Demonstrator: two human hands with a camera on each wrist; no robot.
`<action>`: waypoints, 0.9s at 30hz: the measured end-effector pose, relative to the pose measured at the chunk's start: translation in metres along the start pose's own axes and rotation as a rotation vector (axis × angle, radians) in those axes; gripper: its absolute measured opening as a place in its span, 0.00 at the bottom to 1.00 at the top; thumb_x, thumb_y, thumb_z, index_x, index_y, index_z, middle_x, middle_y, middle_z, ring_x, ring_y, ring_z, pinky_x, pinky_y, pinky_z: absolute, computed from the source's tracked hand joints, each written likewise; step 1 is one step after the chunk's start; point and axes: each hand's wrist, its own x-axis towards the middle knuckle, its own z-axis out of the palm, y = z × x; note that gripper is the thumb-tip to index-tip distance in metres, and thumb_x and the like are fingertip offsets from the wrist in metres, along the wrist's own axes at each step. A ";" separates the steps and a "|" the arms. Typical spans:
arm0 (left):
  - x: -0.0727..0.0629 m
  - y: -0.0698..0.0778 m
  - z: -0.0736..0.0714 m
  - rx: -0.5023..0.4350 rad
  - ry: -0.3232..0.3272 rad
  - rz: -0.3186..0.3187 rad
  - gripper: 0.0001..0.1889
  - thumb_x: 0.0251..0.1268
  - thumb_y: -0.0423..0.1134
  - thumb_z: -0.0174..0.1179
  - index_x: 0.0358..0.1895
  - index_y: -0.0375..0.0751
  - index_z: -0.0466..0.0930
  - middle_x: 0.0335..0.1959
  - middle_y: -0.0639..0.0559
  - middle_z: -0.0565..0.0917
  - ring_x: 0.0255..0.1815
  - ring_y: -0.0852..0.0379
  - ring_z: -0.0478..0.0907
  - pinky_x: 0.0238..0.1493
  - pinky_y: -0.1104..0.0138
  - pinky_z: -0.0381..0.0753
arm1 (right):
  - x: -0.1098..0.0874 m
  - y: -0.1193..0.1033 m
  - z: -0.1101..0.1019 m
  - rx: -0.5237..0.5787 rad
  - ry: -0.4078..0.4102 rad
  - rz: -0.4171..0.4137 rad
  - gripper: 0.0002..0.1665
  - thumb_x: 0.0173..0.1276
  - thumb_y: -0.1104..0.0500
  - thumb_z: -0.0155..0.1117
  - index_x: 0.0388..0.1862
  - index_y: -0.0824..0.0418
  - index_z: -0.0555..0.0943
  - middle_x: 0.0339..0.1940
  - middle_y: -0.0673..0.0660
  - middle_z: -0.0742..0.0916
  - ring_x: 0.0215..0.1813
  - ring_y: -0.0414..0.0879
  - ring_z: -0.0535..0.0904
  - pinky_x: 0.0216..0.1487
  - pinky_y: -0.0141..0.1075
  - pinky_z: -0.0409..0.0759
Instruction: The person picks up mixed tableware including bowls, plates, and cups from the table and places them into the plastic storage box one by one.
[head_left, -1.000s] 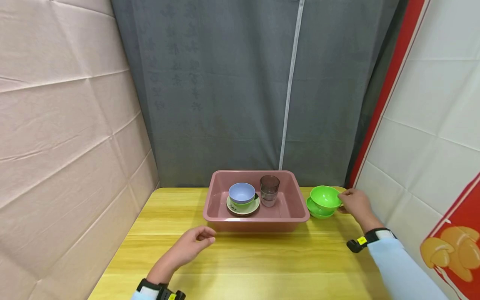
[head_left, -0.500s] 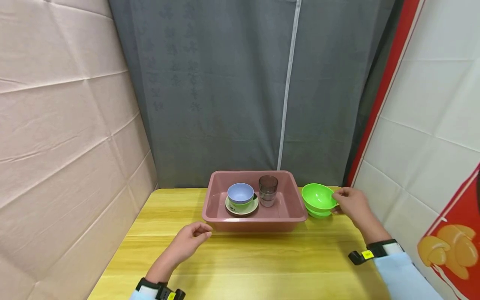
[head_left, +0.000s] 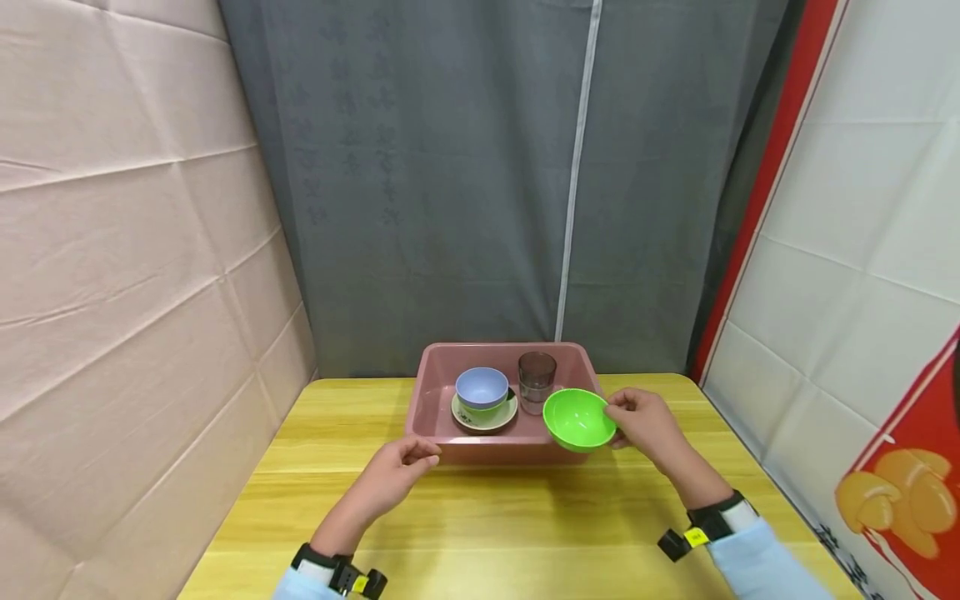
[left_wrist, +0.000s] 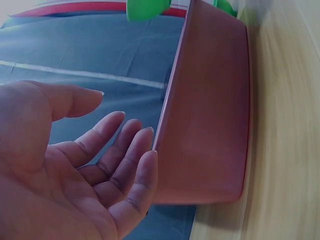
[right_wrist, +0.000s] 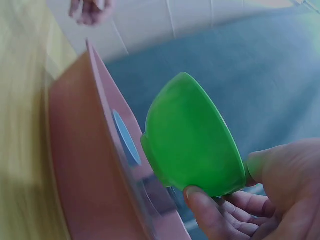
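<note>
My right hand (head_left: 643, 427) pinches the rim of a bright green bowl (head_left: 579, 419) with thumb and fingers, holding it over the front right part of a pink tub (head_left: 480, 450). In the right wrist view the green bowl (right_wrist: 187, 140) is tilted, its underside toward the tub. Close to the tub's front left corner, my left hand (head_left: 397, 473) holds nothing, its fingers loosely bent. Inside the tub a blue bowl (head_left: 482, 386) sits on a green bowl, over a patterned plate (head_left: 467, 419). A dark tumbler (head_left: 537, 367) stands to their right.
A second green bowl (left_wrist: 226, 6) shows past the tub's far end in the left wrist view; my right hand covers its spot in the head view. Wooden tabletop (head_left: 495, 533) lies in front. A grey curtain (head_left: 435, 208) hangs behind, with pale panels on both sides.
My right hand has lifted the upper green bowl off the lower one and carried it left, over the tub's front right. My left hand has shifted slightly to the right.
</note>
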 end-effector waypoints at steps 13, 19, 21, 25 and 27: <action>0.016 0.021 0.023 -0.060 -0.046 0.122 0.09 0.82 0.39 0.67 0.55 0.39 0.87 0.46 0.48 0.89 0.46 0.51 0.82 0.43 0.65 0.83 | -0.013 -0.016 0.060 0.077 -0.077 -0.012 0.07 0.78 0.64 0.67 0.48 0.68 0.85 0.40 0.60 0.85 0.32 0.51 0.85 0.33 0.48 0.92; 0.019 0.026 0.031 -0.070 -0.045 0.145 0.09 0.81 0.38 0.67 0.55 0.38 0.87 0.46 0.48 0.88 0.45 0.52 0.82 0.43 0.66 0.82 | -0.017 -0.016 0.079 0.081 -0.099 -0.033 0.04 0.76 0.66 0.68 0.44 0.67 0.86 0.35 0.58 0.85 0.31 0.50 0.84 0.32 0.48 0.91; 0.019 0.027 0.034 -0.080 -0.043 0.145 0.09 0.82 0.37 0.66 0.55 0.38 0.87 0.47 0.47 0.89 0.46 0.50 0.83 0.44 0.65 0.82 | -0.019 -0.017 0.083 0.087 -0.110 -0.038 0.03 0.76 0.66 0.68 0.43 0.66 0.86 0.35 0.58 0.85 0.30 0.50 0.84 0.33 0.51 0.92; 0.020 0.030 0.041 -0.147 -0.032 0.128 0.09 0.85 0.38 0.63 0.56 0.37 0.86 0.48 0.47 0.88 0.49 0.47 0.84 0.49 0.60 0.87 | -0.023 -0.018 0.090 0.105 -0.124 -0.042 0.02 0.75 0.66 0.69 0.43 0.66 0.86 0.35 0.58 0.85 0.30 0.51 0.84 0.33 0.51 0.92; 0.019 0.031 0.044 -0.188 -0.021 0.112 0.10 0.86 0.39 0.62 0.56 0.36 0.86 0.48 0.46 0.88 0.50 0.45 0.85 0.53 0.55 0.88 | -0.025 -0.019 0.093 0.101 -0.123 -0.042 0.02 0.75 0.66 0.69 0.43 0.65 0.86 0.36 0.57 0.85 0.31 0.50 0.83 0.31 0.48 0.91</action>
